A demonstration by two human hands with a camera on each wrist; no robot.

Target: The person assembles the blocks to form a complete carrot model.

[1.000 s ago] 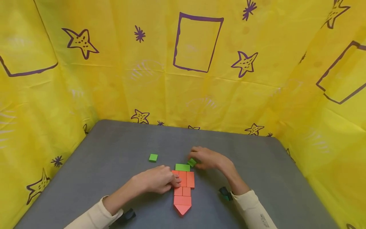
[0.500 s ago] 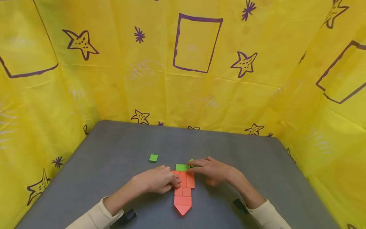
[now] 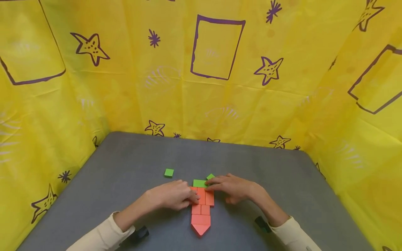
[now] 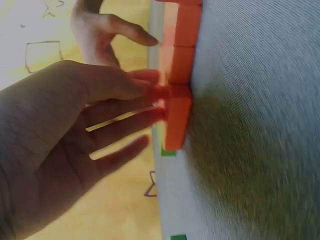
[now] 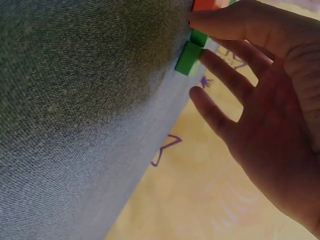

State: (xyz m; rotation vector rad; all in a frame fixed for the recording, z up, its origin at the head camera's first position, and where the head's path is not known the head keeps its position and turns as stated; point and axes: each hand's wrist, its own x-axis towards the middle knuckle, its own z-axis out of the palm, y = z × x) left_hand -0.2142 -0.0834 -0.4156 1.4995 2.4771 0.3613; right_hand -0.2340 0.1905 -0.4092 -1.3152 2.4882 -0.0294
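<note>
Orange blocks [image 3: 201,219] lie together in an arrow-like figure, its triangular tip towards me. A green rectangular block [image 3: 199,183] sits across the far end. Beside its right end lies a small green block [image 3: 210,176], turned at an angle. My left hand [image 3: 172,194] rests its fingertips on the upper left orange blocks; the left wrist view shows its fingers extended onto an orange block [image 4: 178,120]. Over the upper right corner, my right hand [image 3: 235,188] reaches with spread fingers that partly cover the blocks. In the right wrist view, one finger is close to the small green block [image 5: 189,58].
Another small green block [image 3: 169,173] lies apart on the grey table [image 3: 141,150], to the far left of the figure. Yellow fabric [image 3: 176,97] with purple drawings stands around the back and sides. A dark wrist camera [image 3: 140,233] sits under the left sleeve.
My right hand has let go of the small green block and moved towards me, fingers now over the figure's upper right corner. My left hand has stayed in place.
</note>
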